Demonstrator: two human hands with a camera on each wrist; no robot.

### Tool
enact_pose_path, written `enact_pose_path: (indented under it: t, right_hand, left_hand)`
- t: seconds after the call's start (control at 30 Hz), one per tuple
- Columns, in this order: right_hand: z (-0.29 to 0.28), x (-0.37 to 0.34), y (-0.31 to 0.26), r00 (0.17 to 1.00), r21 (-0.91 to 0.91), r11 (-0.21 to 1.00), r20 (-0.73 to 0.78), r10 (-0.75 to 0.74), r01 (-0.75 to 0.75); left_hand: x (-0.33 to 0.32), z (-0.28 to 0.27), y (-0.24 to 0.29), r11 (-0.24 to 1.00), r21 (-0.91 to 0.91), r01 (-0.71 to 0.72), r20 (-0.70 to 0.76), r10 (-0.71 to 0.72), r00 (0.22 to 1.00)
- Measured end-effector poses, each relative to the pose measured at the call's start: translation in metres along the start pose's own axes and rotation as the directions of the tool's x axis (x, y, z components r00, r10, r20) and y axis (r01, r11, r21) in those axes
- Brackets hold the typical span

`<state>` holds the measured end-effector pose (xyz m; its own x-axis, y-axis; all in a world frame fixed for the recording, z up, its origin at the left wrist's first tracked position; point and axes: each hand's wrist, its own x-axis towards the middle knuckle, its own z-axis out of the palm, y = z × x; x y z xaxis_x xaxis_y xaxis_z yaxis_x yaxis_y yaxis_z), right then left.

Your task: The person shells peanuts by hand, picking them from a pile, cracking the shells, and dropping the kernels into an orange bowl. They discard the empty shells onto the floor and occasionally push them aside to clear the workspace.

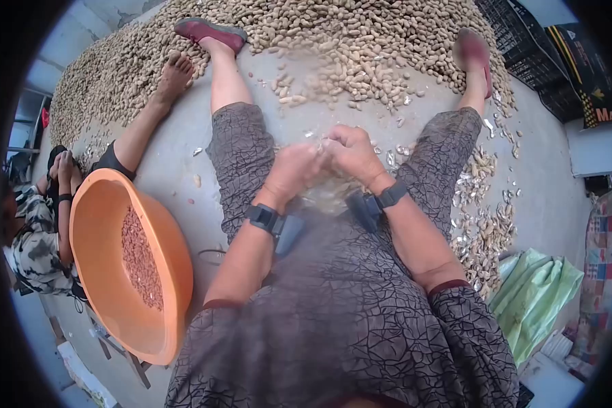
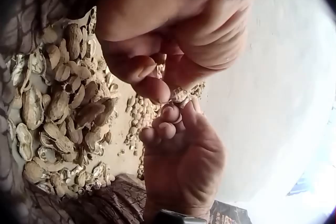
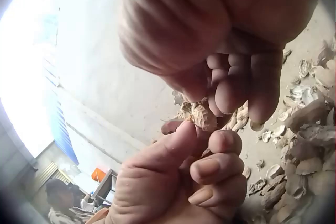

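Above the lap, my left hand [image 1: 294, 171] and right hand [image 1: 355, 156] meet fingertip to fingertip. Between them is a peanut in its shell [image 3: 203, 116], its ridged tan husk showing in the right wrist view. The left thumb and forefinger pinch it from below there, while the right hand's thumb and fingers grip it from above. From the left wrist, the same peanut [image 2: 179, 95] peeks out between both sets of fingertips, mostly covered. Beneath the hands, split peanut shells [image 2: 63, 113] lie heaped between the legs.
An orange basin [image 1: 177, 238] with reddish shelled peanuts [image 1: 141, 262] stands at the left, near another seated person [image 1: 37, 238]. A broad pile of unshelled peanuts [image 1: 360, 34] covers the floor ahead. At right are scattered shells [image 1: 486, 231], a green sack [image 1: 540, 292] and a black crate [image 1: 523, 58].
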<state>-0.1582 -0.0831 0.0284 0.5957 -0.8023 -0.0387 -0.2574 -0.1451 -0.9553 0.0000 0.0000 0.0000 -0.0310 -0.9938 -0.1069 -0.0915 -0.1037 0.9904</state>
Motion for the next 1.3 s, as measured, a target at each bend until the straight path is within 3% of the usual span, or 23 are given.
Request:
enact_pose_path:
  t: [0.07, 0.17, 0.27, 0.6, 0.67, 0.8, 0.9, 0.97, 1.0, 1.07, 1.3]
  right_hand:
    - [-0.001, 0.002, 0.005, 0.999, -0.028, 0.999, 0.014, -0.034, 0.035]
    - [-0.001, -0.008, -0.007, 0.995, 0.116, 0.989, 0.053, 0.084, -0.09]
    - [-0.002, -0.006, -0.002, 0.998, 0.055, 0.998, 0.059, -0.024, 0.021]
    - [-0.001, -0.009, -0.008, 1.0, -0.143, 0.99, -0.023, 0.006, -0.01]
    - [0.001, -0.01, -0.003, 1.0, -0.236, 0.972, -0.007, 0.004, -0.006]
    - [-0.002, -0.013, -0.007, 0.999, -0.227, 0.974, 0.04, 0.005, 0.005]
    - [-0.007, -0.013, -0.01, 0.986, -0.14, 0.989, 0.148, 0.071, -0.05]
    - [-0.01, -0.015, -0.011, 0.946, 0.03, 0.975, 0.253, 0.204, -0.219]
    - [-0.012, -0.016, -0.012, 0.944, 0.029, 0.974, 0.255, 0.208, -0.223]
    - [-0.015, -0.016, -0.016, 0.928, 0.229, 0.924, 0.287, 0.236, -0.306]
    - [-0.016, -0.014, -0.016, 0.919, 0.342, 0.872, 0.306, 0.248, -0.349]
  left_hand:
    - [-0.005, 0.01, 0.025, 0.903, -0.402, 0.153, -0.138, -0.225, 0.965]
    - [-0.012, 0.012, 0.025, 0.883, -0.441, 0.159, -0.15, -0.247, 0.957]
    - [-0.009, 0.01, 0.021, 0.856, -0.503, 0.123, -0.146, -0.224, 0.964]
    - [-0.005, 0.016, 0.02, 0.893, -0.43, 0.135, -0.181, -0.232, 0.956]
    - [-0.004, 0.017, 0.019, 0.94, -0.294, 0.175, -0.16, -0.228, 0.96]
    - [-0.005, 0.013, 0.025, 0.962, -0.122, 0.243, -0.133, -0.259, 0.957]
    - [-0.006, 0.01, 0.023, 0.965, -0.136, 0.223, -0.112, -0.238, 0.965]
    - [-0.005, 0.008, 0.02, 0.972, -0.056, 0.228, -0.047, -0.231, 0.972]
    - [-0.005, 0.008, 0.019, 0.971, -0.06, 0.232, -0.046, -0.234, 0.971]
    - [-0.005, 0.008, 0.018, 0.956, -0.152, 0.251, -0.022, -0.258, 0.966]
    - [-0.008, 0.012, 0.032, 0.916, -0.319, 0.242, -0.017, -0.261, 0.965]
